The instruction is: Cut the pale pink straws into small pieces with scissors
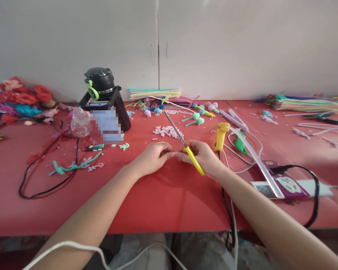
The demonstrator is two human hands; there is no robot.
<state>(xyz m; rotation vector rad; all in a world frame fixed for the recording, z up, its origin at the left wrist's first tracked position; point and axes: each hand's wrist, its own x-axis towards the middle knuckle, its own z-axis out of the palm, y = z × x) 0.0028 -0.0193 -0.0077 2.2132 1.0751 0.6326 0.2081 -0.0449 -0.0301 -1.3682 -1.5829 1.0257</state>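
You're closing your right hand [204, 157] around the yellow-handled steel scissors [190, 153]; your left hand [153, 157] is pinching something tiny just beside that grip, so keep fingertips clear.

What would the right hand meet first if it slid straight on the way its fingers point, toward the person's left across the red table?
Almost at once the left hand: the right hand, gripping yellow-handled scissors, already has its fingertips about touching the left hand's fingertips. Whether a small piece is pinched between them cannot be told.
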